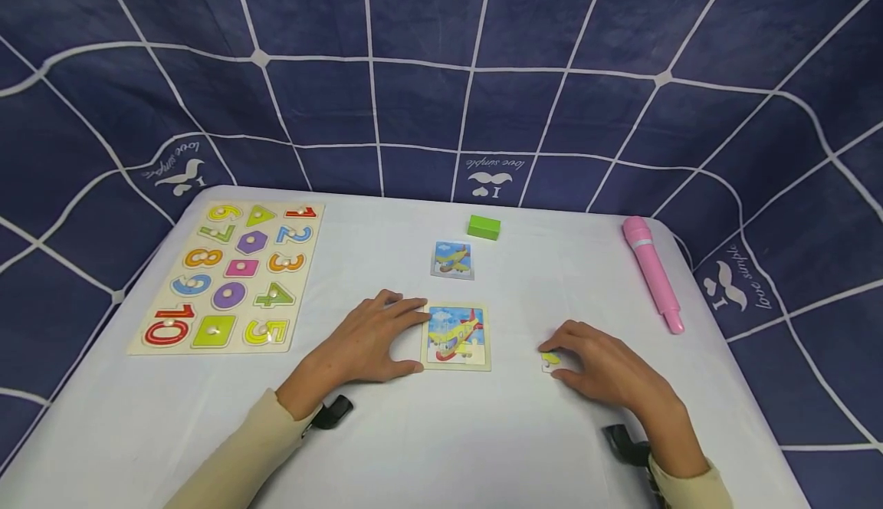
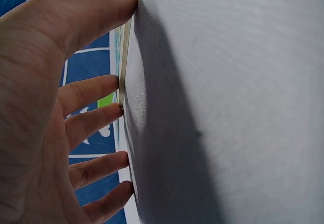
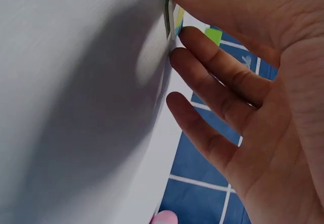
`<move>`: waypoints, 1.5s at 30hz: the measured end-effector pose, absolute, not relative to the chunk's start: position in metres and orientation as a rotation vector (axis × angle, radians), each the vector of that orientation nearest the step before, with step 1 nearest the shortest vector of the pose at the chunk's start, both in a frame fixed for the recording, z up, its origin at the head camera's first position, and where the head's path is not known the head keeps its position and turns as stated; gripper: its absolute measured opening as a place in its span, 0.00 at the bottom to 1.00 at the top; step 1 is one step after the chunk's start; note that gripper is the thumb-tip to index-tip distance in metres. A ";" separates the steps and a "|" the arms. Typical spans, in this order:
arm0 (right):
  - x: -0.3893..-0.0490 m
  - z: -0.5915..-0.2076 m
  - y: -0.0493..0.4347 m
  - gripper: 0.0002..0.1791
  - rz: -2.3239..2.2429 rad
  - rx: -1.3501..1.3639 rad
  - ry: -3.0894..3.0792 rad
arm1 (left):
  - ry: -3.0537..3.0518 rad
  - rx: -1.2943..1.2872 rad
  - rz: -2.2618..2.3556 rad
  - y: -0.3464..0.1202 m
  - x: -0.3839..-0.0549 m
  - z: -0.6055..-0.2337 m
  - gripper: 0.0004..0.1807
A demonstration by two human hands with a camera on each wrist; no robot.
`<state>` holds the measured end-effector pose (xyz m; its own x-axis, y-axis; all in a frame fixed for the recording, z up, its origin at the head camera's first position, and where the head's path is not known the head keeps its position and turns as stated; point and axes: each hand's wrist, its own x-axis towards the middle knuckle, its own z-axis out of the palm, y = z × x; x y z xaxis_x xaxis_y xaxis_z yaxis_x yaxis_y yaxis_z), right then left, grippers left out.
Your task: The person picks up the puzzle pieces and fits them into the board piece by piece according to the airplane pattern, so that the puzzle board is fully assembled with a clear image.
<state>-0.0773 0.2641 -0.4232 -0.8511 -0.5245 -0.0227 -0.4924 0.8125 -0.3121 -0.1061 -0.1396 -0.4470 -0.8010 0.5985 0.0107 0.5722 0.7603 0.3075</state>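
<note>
A small square puzzle board (image 1: pixel 455 367) with a yellow airplane picture lies mid-table; a pale patch shows at the picture's lower right. My left hand (image 1: pixel 372 340) rests at its left side, fingers extended, with thumb and fingertips touching the frame. In the left wrist view, the thumb and fingertips (image 2: pixel 132 0) meet the board's thin edge (image 2: pixel 124 47). Right of the board, my right hand (image 1: pixel 603 367) pinches a small white puzzle piece (image 1: pixel 549 362) with a yellow patch. The right wrist view shows this piece (image 3: pixel 169 19) edge-on by the thumb; its face is mostly hidden.
Behind the board lie a small airplane picture card (image 1: pixel 452 260) and a green block (image 1: pixel 484 227). A number-and-shape puzzle board (image 1: pixel 228 279) covers the left side. A pink toy microphone (image 1: pixel 654 275) lies at the right. Blue gridded cloth (image 1: pixel 428 103) hangs around the white table (image 1: pixel 441 448).
</note>
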 end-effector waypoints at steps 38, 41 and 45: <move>-0.104 -0.418 0.176 0.13 -0.483 -1.180 2.756 | 2.869 0.962 0.461 -0.138 -0.105 -0.444 0.43; -0.104 -0.420 0.173 0.12 -0.469 -1.214 2.752 | 2.872 0.965 0.466 -0.138 -0.105 -0.445 0.43; -0.105 -0.424 0.171 0.11 -0.456 -1.268 2.762 | 2.876 0.968 0.466 -0.138 -0.105 -0.445 0.43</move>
